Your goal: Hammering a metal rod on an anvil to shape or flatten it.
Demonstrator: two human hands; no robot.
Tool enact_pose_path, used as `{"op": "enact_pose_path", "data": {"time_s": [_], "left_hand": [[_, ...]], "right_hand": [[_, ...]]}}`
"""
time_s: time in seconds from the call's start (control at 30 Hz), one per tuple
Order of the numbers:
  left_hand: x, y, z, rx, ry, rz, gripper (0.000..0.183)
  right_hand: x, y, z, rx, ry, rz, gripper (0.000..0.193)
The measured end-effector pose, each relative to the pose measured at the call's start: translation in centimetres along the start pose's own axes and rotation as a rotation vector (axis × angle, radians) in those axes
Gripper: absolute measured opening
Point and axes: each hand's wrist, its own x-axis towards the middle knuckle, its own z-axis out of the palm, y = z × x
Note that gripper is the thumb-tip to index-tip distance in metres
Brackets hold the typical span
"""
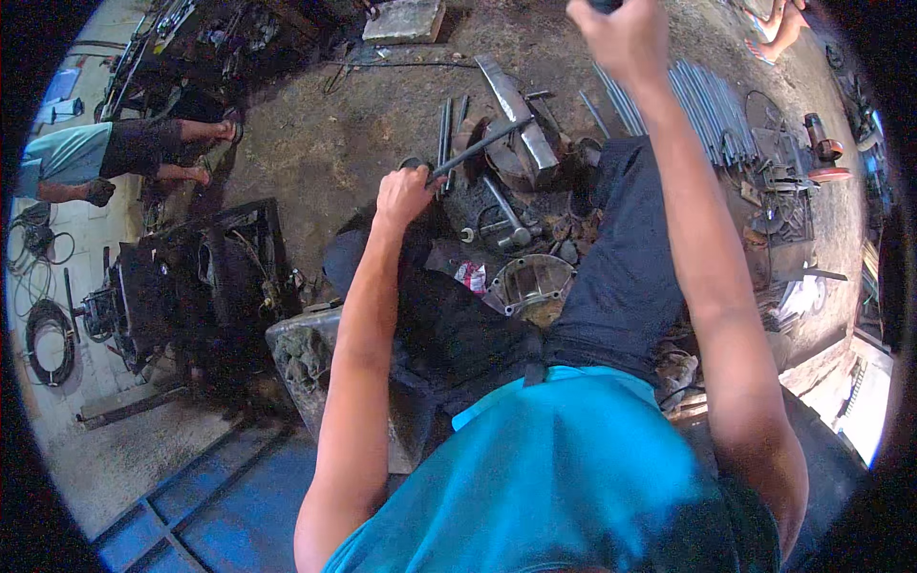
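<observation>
Sunlight catches the right side of a cluttered workshop with a brown dirt floor (315,124). The fingers of your left hand (404,196) are clamped round the near end of a dark, straight metal rod (478,151); those of your right hand (626,38), raised at the view's upper edge, wrap a dark handle (604,5), its far end out of frame. The rod lies ahead and rightward of your left fingers, the nearer set, its long axis slanting across a silver, narrow metal bar (516,105). Its far tip overlaps the bar; contact cannot be told. A steel-headed hammer (503,203) lies nearer your legs. Grey steel rods (712,105) crowd the right; room opens leftward, toward a person in dark shorts (143,148).
</observation>
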Motion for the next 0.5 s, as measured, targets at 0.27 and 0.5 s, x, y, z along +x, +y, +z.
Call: {"op": "enact_pose_path", "data": {"time_s": [0.27,0.5], "left_hand": [[0.1,0.3,0.1,-0.054,0.005,0.041,0.047],[0.0,-0.8,1.2,-0.052,0.031,-0.013,0.042]], "right_hand": [[-11.7,9.6,4.8,0.044,-0.062,0.056,0.033],[-12.0,9.1,3.5,-0.198,-0.333,0.355,0.034]]}}
